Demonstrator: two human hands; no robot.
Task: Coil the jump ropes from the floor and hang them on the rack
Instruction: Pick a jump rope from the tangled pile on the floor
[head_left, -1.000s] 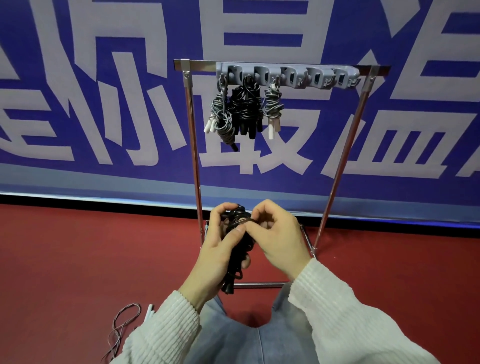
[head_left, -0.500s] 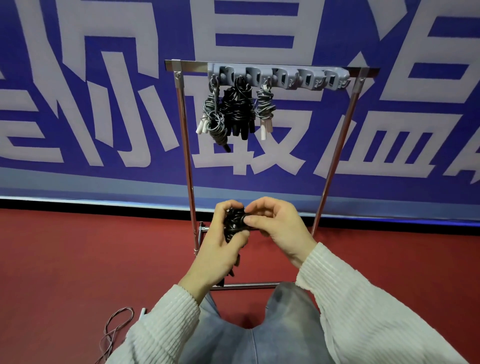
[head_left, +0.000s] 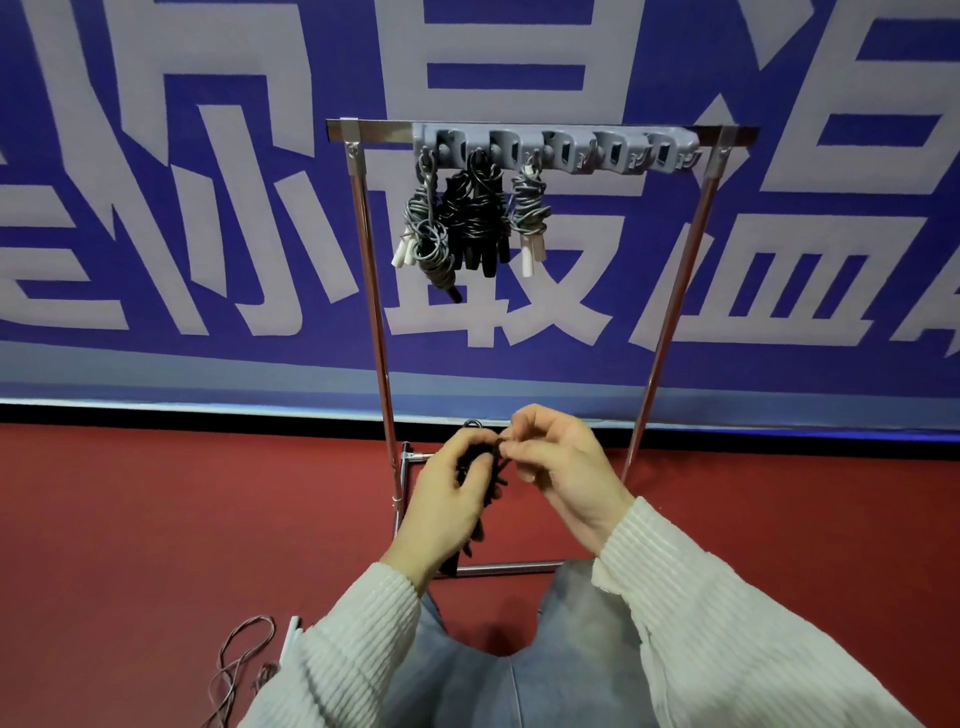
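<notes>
White ribbed sleeves and grey trousers fill the bottom of the head view. Just left of the left sleeve, a loose reddish rope (head_left: 240, 670) with a white handle lies uncoiled on the red floor (head_left: 156, 519), apparently waiting its turn.

Above the knees, both hands meet in front of the body. The left hand (head_left: 449, 499) is wrapped around a bundle of black rope (head_left: 485, 475), held upright so its long axis runs top to bottom, with the lower end hanging down past the palm. The right hand (head_left: 563, 467) pinches a strand at the top of the bundle between thumb and fingertips, probably tucking in the last wrap so the coil stays tight.

Beyond the hands stands a metal rack (head_left: 374, 322) on the floor, close to a blue banner (head_left: 156, 156) with large pale characters. A grey hook strip (head_left: 556, 148) runs along its top bar. 3 coiled bundles (head_left: 470, 223) already hang from the left hooks, handles pointing down. Hooks to the right look free for this coil.
</notes>
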